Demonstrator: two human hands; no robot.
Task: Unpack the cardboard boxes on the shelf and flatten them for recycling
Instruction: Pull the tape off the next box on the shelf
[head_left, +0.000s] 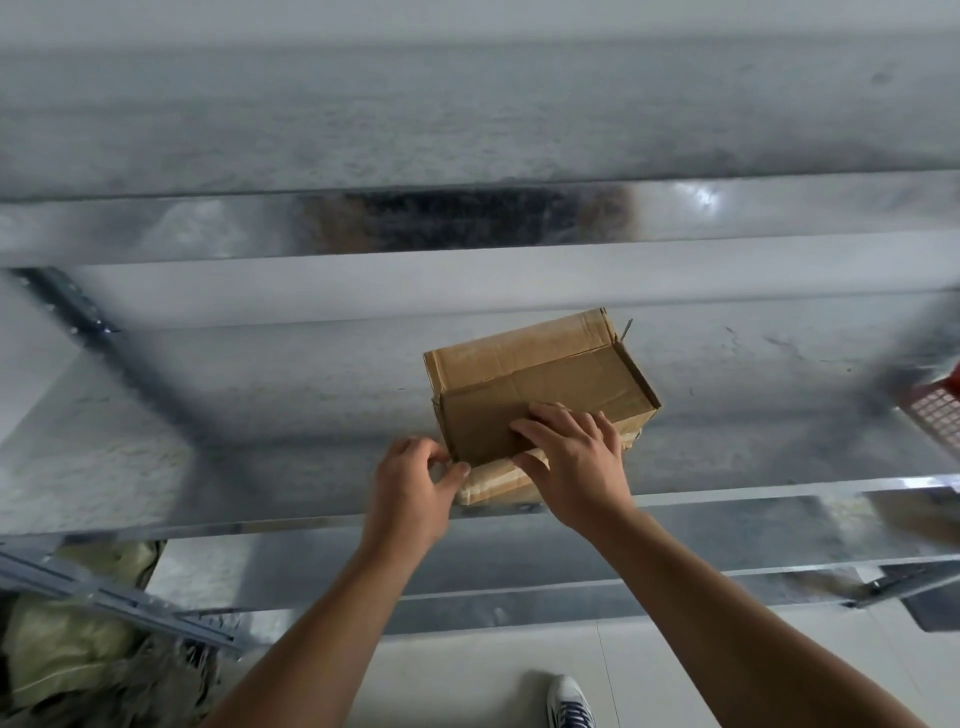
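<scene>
Looking first at the cardboard box (540, 384): brown, creased, dented at the corners, set askew on the galvanised shelf (260, 415), close to the front rail (208, 525). Judged light, perhaps near empty, going by thin walls and crumpled edges; no way of seeing inside. Probably stiff enough across the panels but soft along folds and flaps, so likely to buckle under a mid-panel squeeze. Matte and likely grippy to bare skin, slicker only along the brown tape (493, 483) on the near face. Best taken at a corner or by hooking under a flap edge, with the other palm steadying the top. Held much like that by the left hand (410, 486): fingers curled, thumb and fingertips pinching the near-left corner, a narrow grip closed on cardboard. Pressed from above by the right hand (576, 457): fingers spread and fairly straight across the near top flap, thumb down at the flap's front edge; hooked beneath or merely resting against it, cannot tell. Further out, a red slotted thing (940, 421) at the right edge of view, well apart from the box; below left, pale sacks (67, 639) under the shelf; on the floor, a white shoe (569, 699).
</scene>
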